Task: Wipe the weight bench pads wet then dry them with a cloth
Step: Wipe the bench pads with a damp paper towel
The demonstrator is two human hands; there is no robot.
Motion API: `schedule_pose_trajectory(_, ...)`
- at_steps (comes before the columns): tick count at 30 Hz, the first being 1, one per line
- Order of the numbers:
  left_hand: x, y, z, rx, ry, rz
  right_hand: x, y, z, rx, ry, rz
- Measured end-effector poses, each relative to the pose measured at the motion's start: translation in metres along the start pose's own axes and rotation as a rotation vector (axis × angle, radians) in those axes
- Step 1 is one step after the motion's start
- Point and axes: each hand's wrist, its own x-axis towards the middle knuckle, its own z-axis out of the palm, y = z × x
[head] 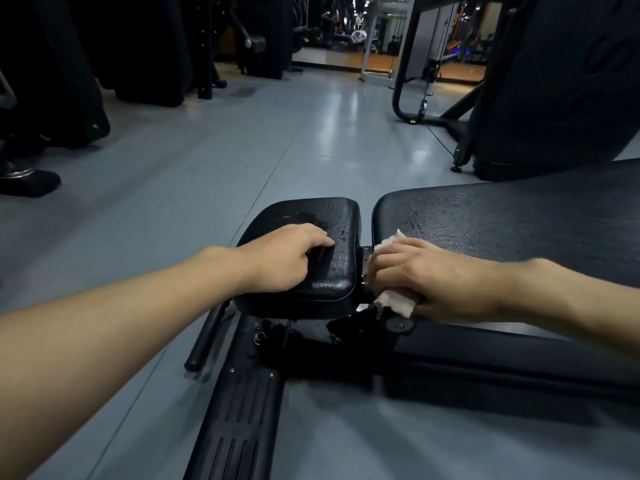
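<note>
Left hand rests curled on wet seat pad; right hand fingers clutch white cloth against back pad edge.

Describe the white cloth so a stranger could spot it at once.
Find the black weight bench low in the frame, split into a small seat pad and a long back pad. At the gap between them, the right hand presses a crumpled white cloth. It is the only white thing on the bench.

- Seat pad: black vinyl, glossy, cracked, beaded with wet drops.
- Back pad: black vinyl, duller, rough-grained.
- Cloth: white, soft, crumpled.
- Frame: matt black metal, ribbed.
- Floor: smooth grey, sheeny.
</note>
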Motion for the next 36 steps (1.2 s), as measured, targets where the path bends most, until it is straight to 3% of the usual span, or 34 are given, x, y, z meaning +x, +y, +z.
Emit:
schedule_pose_trajectory(4, -0.007, -0.008, -0.002, 0.023, 0.021, -0.020, 0.005, -0.005, -0.020, 0.417, 0.262, 0.273)
schedule_pose_trajectory(7, -0.016, -0.007, -0.005, 0.039, 0.018, -0.046, 0.028, 0.006, -0.030, 0.535, 0.574, 0.474)
schedule_pose_trajectory(9, -0.020, -0.007, -0.008, 0.052, 0.044, -0.068, 0.046, -0.001, -0.028, 0.491, 0.711, 0.507)
schedule_pose_trajectory(10, -0.022, -0.008, -0.010, 0.058, 0.071, -0.082, 0.052, -0.007, -0.023, 0.445, 0.630, 0.489)
schedule_pose_trajectory(13, -0.026, -0.012, -0.015, 0.071, 0.157, -0.122, 0.063, -0.029, 0.001, 0.154, -0.068, 0.414)
schedule_pose_trajectory(14, -0.028, -0.014, -0.017, 0.070, 0.171, -0.130, 0.065, -0.032, 0.008, 0.130, -0.161, 0.430)
schedule_pose_trajectory(18, -0.031, -0.026, -0.014, 0.083, 0.160, -0.103, 0.074, -0.036, 0.012, 0.190, 0.140, 0.618)
schedule_pose_trajectory(23, -0.028, -0.046, -0.008, 0.121, 0.103, -0.081, 0.103, -0.038, 0.036, 0.115, -0.037, 0.693)
schedule_pose_trajectory(31, -0.040, -0.062, -0.022, 0.124, -0.097, 0.022, 0.172, 0.068, 0.039, 0.096, -0.055, 0.820)
schedule_pose_trajectory(36, -0.046, -0.072, -0.014, 0.104, -0.002, 0.048, 0.163, 0.059, 0.040, 0.055, -0.071, 0.773)
